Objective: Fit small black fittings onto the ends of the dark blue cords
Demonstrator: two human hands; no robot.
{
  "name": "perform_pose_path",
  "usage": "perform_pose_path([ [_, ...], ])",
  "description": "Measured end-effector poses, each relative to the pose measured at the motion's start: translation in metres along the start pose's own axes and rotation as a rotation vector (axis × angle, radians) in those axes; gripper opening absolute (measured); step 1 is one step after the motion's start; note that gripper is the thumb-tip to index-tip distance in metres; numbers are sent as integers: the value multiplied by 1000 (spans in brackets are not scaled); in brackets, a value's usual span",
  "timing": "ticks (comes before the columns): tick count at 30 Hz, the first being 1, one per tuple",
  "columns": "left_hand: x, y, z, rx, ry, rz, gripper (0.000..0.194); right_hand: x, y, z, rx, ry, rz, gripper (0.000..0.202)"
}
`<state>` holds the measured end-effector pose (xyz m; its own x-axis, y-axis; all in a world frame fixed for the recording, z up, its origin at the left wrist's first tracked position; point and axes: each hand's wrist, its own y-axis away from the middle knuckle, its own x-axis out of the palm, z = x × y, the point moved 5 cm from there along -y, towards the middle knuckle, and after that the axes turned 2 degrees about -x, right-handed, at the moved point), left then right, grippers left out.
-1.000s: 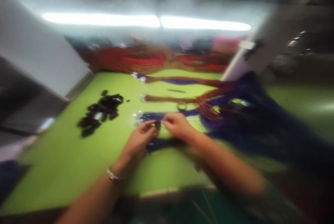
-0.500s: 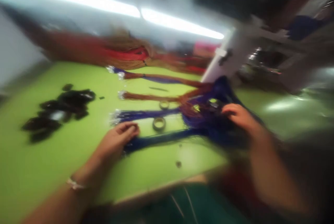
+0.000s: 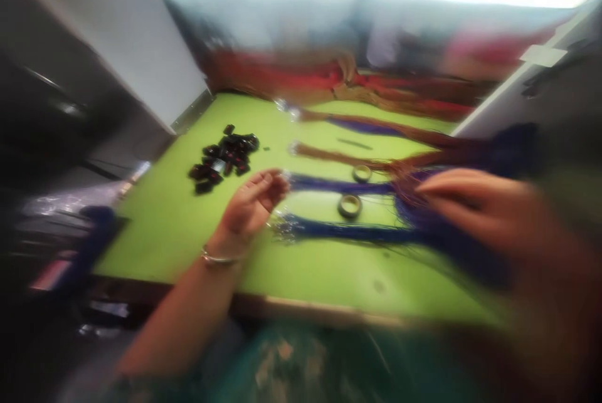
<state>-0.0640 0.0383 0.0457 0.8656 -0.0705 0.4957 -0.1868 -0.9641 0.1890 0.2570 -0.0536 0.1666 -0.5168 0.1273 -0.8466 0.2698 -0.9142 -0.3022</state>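
Note:
The picture is heavily blurred. My left hand hovers over the green table, palm up with fingers loosely curled, just left of the ends of two blue cord bundles. My right hand lies over the tangled blue and brown cords at the right, fingers stretched out; whether it grips any cord I cannot tell. Two small tape rings lie between the blue bundles. A heap of small black pieces sits to the left of my left hand.
Brown cord bundles lie further back, and red and orange cords are piled along the far edge. A white wall panel stands at the left, another white panel at the right. The table's near edge runs in front of me.
The view has swung left. My right hand left the spot by my left hand and went right onto the tangled cords. My left hand lifted and turned palm up.

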Motion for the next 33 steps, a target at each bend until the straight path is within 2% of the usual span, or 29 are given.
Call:
perform_pose_path([
  [2, -8, -3, -1, -5, -58, -32, 19, 68, -31, 32, -115, -37, 216, 17],
  [4, -13, -5, 1, -12, -158, -24, 21, 124, -49, 54, -156, 39, 361, 15],
  [6, -14, -6, 2, 6, -304, 4, 24, 161, -54, 67, -170, 108, 456, 15],
  [8, -12, -5, 2, 41, -474, 48, 24, 180, -54, 70, -147, 167, 507, 15],
  [11, -5, -2, 4, 78, -663, 166, 19, 192, -51, 68, -105, 197, 527, 13],
  [15, 3, 3, 10, 98, -853, 321, 13, 196, -50, 64, -70, 201, 483, 14],
  [19, 13, 9, 23, 123, -1082, 446, 17, 199, -51, 58, -15, 100, 462, 14],
  [24, 21, 11, 28, 247, -1306, 397, 17, 198, -49, 48, 21, -29, 403, 14],
  [31, 15, 12, 18, 242, -1194, 275, 15, 198, -51, 52, 93, -158, 300, 15],
  [33, 12, 11, 15, 232, -1168, 282, 14, 200, -53, 54, 110, -262, 282, 17],
])
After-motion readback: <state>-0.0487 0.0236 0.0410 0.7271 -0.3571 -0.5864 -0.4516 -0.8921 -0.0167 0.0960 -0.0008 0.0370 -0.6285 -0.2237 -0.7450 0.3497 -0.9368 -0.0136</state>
